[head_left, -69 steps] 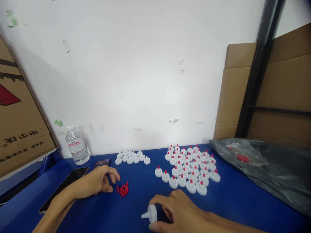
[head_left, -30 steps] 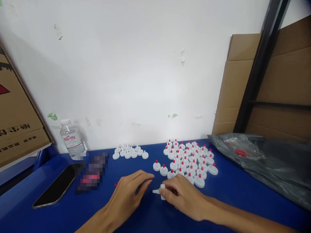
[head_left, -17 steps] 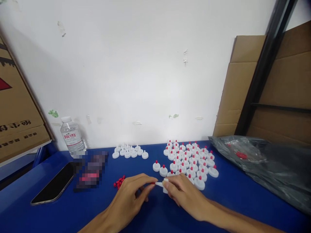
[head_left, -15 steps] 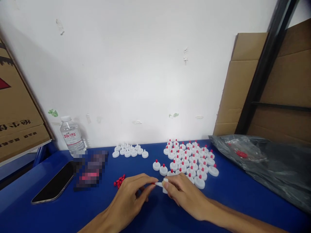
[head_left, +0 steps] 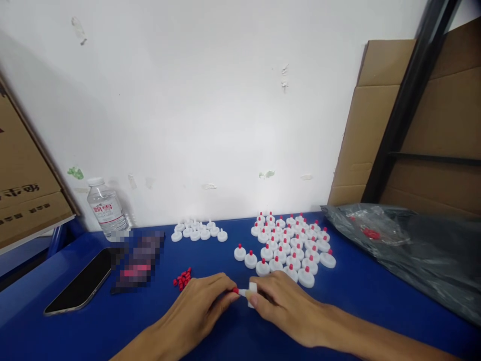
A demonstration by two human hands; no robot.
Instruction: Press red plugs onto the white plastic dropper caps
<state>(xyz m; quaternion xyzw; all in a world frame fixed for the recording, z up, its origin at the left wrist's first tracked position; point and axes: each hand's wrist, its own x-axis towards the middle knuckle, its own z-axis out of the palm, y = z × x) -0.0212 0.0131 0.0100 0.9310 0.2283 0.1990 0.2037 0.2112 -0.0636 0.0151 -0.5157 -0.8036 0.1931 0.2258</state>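
My right hand [head_left: 287, 308] grips a white nozzle lid [head_left: 252, 289], tipped on its side with the spout pointing left. Between the thumb and forefinger of my left hand [head_left: 205, 303] is a small red cap [head_left: 235, 290], at the spout's tip. Loose red caps [head_left: 183, 279] lie in a small pile beyond my left hand. Past my right hand stand many white lids with red tips [head_left: 296, 240], upright in a group. A smaller cluster of white lids with bare spouts [head_left: 199, 231] sits near the wall.
On the left are a phone [head_left: 80, 283], a dark packet with a blurred surface [head_left: 141, 263] and a water bottle [head_left: 107, 210]. A grey plastic bag [head_left: 421, 250] covers the right side, with a clear bag of red pieces [head_left: 372, 233] on it. Cardboard [head_left: 372, 120] leans behind.
The red cap now shows clearly at the spout's tip between my left fingers. Both hands have shifted slightly left and down in view, and the whole scene has shifted a little too.
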